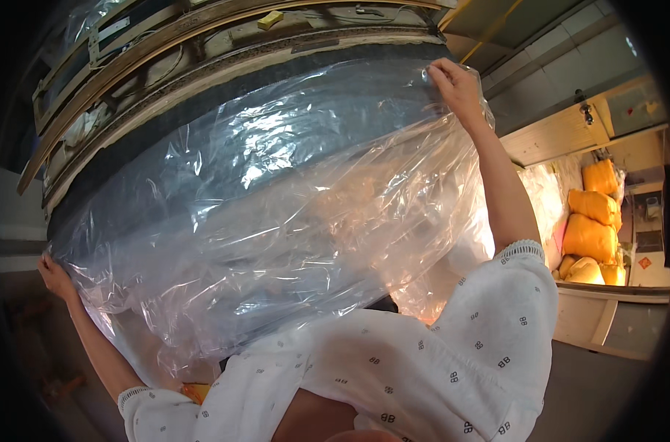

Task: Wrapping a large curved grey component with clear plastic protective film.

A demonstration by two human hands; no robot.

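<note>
A wide sheet of clear plastic film (276, 214) is stretched between my two hands, wrinkled and shiny. Its far part lies over a dark flat surface (92, 199), and its near part hangs down toward my body. At the far right corner my right hand (456, 87) pinches the film's edge between bent fingers. My left hand (55, 276) is closed on the film's edge at the left end of the dark surface. Both arms are spread wide. Whether the film is one layer or several I cannot tell.
Beyond the dark surface runs a long machine frame with wooden and metal rails (173, 44); a small yellow block (270, 20) sits on it. To the right, stacked orange bundles (591, 236) show beyond an opening, beside a wooden panel with a dark knob (587, 110).
</note>
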